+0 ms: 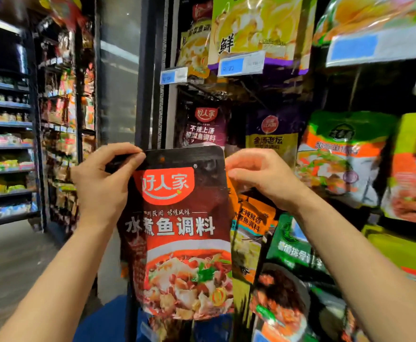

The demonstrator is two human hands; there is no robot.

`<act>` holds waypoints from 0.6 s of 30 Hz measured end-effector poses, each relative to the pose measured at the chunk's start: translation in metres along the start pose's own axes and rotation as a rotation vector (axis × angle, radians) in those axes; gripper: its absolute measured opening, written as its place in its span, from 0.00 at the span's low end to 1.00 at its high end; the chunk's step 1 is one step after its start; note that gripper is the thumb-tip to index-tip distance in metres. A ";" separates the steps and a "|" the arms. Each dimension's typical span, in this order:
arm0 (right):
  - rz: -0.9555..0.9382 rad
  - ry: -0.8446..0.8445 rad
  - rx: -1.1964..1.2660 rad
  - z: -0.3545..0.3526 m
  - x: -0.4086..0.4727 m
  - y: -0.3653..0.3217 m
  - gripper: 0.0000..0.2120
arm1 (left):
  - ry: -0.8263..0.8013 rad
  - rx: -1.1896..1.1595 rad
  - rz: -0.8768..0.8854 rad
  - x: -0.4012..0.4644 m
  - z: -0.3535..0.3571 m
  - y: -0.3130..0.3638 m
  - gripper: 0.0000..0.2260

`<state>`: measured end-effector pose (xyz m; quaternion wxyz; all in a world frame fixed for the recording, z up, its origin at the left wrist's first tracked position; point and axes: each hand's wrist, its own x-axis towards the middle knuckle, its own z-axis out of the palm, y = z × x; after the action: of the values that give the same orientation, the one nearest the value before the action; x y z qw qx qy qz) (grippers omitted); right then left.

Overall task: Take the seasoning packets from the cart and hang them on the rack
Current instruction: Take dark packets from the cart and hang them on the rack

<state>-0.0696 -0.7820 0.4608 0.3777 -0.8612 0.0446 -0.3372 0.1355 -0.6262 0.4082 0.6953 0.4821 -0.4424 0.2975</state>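
Observation:
A dark red seasoning packet [177, 230], with an orange logo and a picture of a fish dish, hangs upright in front of me. My left hand [103, 183] pinches its top left corner. My right hand [261, 176] pinches its top right corner. A small hang hole shows near the packet's top edge. Behind the packet the rack [229, 95] carries other hanging packets: a purple one [205, 124], a purple and yellow one [273, 134] and an orange one [251, 218]. The cart is out of view.
Yellow packets [256, 28] with blue price tags [241, 64] hang on the row above. Green and orange packets [342, 154] fill the rack to the right. A dark pillar [147, 70] stands just left of the rack. An aisle with stocked shelves [7, 144] runs off to the left.

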 end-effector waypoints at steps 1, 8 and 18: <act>0.003 0.058 -0.004 -0.002 -0.006 -0.002 0.06 | -0.024 -0.006 -0.002 -0.004 0.004 -0.001 0.08; -0.008 0.315 -0.350 -0.031 -0.040 -0.004 0.08 | -0.207 0.027 0.047 -0.045 0.028 -0.007 0.14; 0.045 0.383 -0.536 -0.057 -0.076 0.017 0.09 | -0.214 0.220 -0.039 -0.070 -0.008 -0.014 0.08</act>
<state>-0.1598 -0.8043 0.4350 0.1297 -0.8496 0.2212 -0.4608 0.1193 -0.6226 0.3383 0.5927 0.5930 -0.4691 0.2774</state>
